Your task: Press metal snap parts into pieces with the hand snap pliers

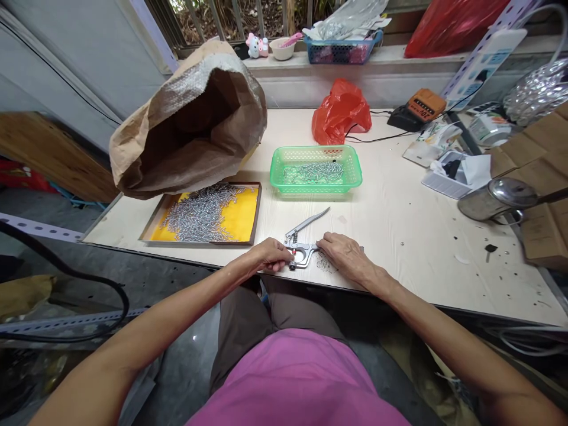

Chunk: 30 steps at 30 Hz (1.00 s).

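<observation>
Silver snap-fastener pliers (pixel 302 254) lie at the table's front edge, their upper handle swung up and away from the lower one. A red bit shows in the jaw. My left hand (pixel 273 254) is closed in a pinch right at the jaw; whatever sits between its fingertips is too small to make out. Over the lower handle, my right hand (pixel 346 254) is closed, hiding most of that handle. Small wire-like pieces (pixel 325 263) lie under and beside the right hand. Beyond the pliers stands a green basket (pixel 316 188) with small metal pieces (pixel 326 171) in it.
Left of the basket is a shallow tray (pixel 256 213) heaped with metal pieces (pixel 199 216). A large paper bag (pixel 190 130) leans over it. Farther back lie a red plastic bag (pixel 339 112) and a battery charger (pixel 415 109). A metal mug (pixel 497 198) stands at right.
</observation>
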Each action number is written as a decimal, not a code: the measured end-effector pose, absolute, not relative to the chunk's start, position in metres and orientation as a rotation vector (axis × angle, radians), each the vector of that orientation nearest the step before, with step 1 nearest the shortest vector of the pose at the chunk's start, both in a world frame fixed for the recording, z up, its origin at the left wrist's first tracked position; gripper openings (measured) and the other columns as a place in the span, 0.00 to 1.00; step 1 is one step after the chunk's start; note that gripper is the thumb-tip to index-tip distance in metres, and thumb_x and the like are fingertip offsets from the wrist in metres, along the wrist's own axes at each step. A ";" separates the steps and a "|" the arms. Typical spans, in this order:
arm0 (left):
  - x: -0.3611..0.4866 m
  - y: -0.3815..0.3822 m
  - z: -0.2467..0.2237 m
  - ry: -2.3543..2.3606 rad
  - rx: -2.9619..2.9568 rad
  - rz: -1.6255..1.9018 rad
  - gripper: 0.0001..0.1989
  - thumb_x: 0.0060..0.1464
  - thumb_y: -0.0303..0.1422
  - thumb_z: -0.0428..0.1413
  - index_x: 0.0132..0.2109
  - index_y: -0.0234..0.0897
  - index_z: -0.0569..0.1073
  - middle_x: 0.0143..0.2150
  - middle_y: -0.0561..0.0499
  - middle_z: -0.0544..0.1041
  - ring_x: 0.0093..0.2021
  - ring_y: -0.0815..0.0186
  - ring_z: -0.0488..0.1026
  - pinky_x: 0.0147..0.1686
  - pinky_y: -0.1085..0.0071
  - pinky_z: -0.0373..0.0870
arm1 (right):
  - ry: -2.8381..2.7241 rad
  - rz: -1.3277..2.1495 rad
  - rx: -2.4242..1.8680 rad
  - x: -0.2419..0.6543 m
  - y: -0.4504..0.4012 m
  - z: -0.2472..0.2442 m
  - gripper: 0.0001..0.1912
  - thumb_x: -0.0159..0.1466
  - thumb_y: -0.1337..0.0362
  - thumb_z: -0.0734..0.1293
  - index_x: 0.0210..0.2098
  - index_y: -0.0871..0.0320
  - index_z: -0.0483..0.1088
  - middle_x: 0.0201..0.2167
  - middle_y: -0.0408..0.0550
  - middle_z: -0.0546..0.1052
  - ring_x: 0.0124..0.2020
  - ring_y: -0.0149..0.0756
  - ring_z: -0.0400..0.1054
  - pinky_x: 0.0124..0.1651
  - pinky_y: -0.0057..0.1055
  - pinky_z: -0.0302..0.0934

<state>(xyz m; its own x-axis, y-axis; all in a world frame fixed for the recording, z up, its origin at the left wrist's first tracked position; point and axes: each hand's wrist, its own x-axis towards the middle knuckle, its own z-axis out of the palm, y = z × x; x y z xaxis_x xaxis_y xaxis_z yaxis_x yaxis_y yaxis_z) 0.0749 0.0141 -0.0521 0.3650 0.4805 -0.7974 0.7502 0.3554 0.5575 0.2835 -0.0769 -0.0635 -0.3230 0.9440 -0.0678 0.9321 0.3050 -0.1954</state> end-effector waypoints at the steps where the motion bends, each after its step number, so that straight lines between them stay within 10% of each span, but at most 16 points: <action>1: 0.074 0.014 -0.053 1.273 1.277 -0.253 0.17 0.51 0.31 0.57 0.18 0.34 0.66 0.10 0.58 0.63 0.10 0.77 0.54 0.14 0.77 0.46 | -2.477 0.345 -1.765 0.286 -0.075 -0.062 0.11 0.69 0.68 0.57 0.41 0.58 0.71 0.39 0.52 0.71 0.37 0.37 0.65 0.39 0.32 0.57; 9: 0.069 0.008 -0.060 1.206 1.235 -0.188 0.12 0.49 0.32 0.60 0.22 0.33 0.69 0.12 0.58 0.66 0.11 0.78 0.57 0.14 0.78 0.46 | -2.592 0.319 -1.775 0.317 -0.029 -0.063 0.53 0.50 0.38 0.70 0.65 0.61 0.52 0.66 0.65 0.54 0.65 0.65 0.45 0.56 0.56 0.52; 20: 0.061 -0.006 -0.062 1.271 1.634 -0.170 0.19 0.53 0.44 0.56 0.23 0.34 0.71 0.16 0.55 0.67 0.15 0.73 0.60 0.19 0.75 0.52 | -2.649 0.232 -1.752 0.316 -0.028 -0.062 0.37 0.54 0.38 0.67 0.52 0.59 0.68 0.49 0.59 0.71 0.50 0.53 0.61 0.50 0.47 0.50; 25: 0.085 -0.024 -0.049 1.262 2.414 0.139 0.13 0.57 0.40 0.56 0.43 0.36 0.75 0.41 0.46 0.76 0.44 0.60 0.71 0.40 0.68 0.67 | -2.626 0.186 -1.779 0.309 -0.038 -0.059 0.27 0.59 0.43 0.67 0.46 0.60 0.71 0.43 0.55 0.72 0.46 0.47 0.63 0.47 0.42 0.51; 30: 0.118 -0.014 -0.056 0.942 2.744 0.067 0.29 0.53 0.37 0.61 0.59 0.32 0.63 0.56 0.41 0.68 0.54 0.54 0.63 0.50 0.61 0.66 | -2.645 0.283 -1.787 0.309 -0.044 -0.051 0.31 0.57 0.46 0.69 0.52 0.61 0.68 0.47 0.57 0.71 0.47 0.48 0.62 0.45 0.39 0.54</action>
